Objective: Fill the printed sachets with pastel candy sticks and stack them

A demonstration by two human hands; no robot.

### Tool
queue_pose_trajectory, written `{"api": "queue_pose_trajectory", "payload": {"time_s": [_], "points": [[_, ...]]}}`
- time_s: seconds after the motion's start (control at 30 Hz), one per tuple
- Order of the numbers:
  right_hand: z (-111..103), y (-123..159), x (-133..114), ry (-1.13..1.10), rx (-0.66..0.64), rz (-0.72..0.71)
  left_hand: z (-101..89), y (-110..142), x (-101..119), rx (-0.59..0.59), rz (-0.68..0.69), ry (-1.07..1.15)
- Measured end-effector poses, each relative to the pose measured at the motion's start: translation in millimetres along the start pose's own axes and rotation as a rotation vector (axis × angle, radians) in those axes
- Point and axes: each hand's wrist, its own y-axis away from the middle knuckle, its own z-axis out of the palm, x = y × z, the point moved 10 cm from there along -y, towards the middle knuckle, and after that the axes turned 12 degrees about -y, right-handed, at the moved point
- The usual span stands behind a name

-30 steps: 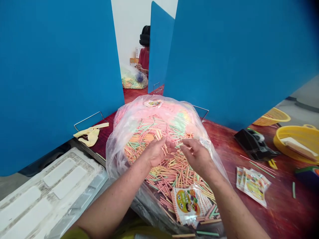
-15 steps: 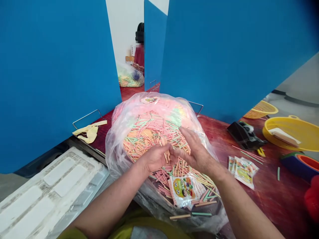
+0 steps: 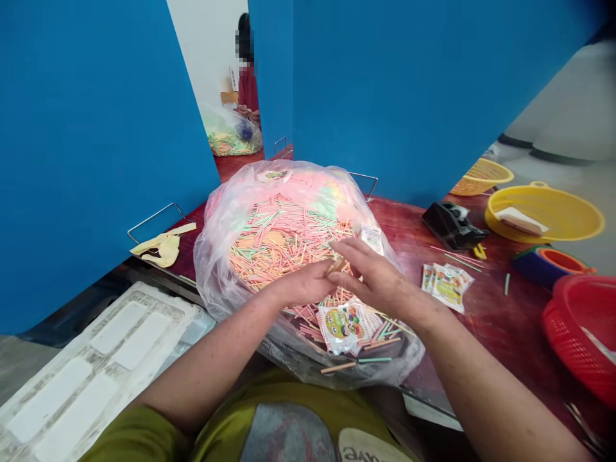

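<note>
A large clear plastic bag lies open in front of me, full of thin pastel sticks in pink, orange and green. Above the sticks my left hand is closed around a small bundle of orange sticks. Coming from the other side, my right hand has its thumb and fingers round the end of that bundle. Part of the bundle is hidden by the fingers. Just below the hands, a printed packet rests on the bag's near side among loose sticks. Another small packet lies beyond my right hand.
Blue panels stand behind the bag. On the red table at right are several packets, a tape dispenser, a yellow basket and a red basket. A white foam lid lies at left. A person sits beyond.
My hands have come together, the right fingers closing over the bundle that was in my left hand. The view has tilted down and turned right, showing more of the red basket.
</note>
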Motion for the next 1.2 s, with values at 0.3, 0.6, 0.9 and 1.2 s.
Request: {"api": "queue_pose_trajectory", "payload": {"time_s": [0.3, 0.6, 0.9, 1.2], "points": [[-8.3, 74.1, 32.6, 0.07, 0.285, 0.199, 42.7, -5.0, -4.7, 0.015, -0.048, -0.371], [12.0, 105.3, 54.9, 0.028, 0.139, 0.316, 45.5, -12.0, -35.6, -0.054, -0.203, -1.061], [34.5, 95.6, 77.2, -0.132, 0.249, 0.346, 48.0, -10.7, -31.4, -0.015, -0.206, -1.0], [38.7, 95.7, 76.0, -0.162, 0.3, 0.315, 50.8, -21.8, -22.0, -0.006, 0.009, -1.091]]}}
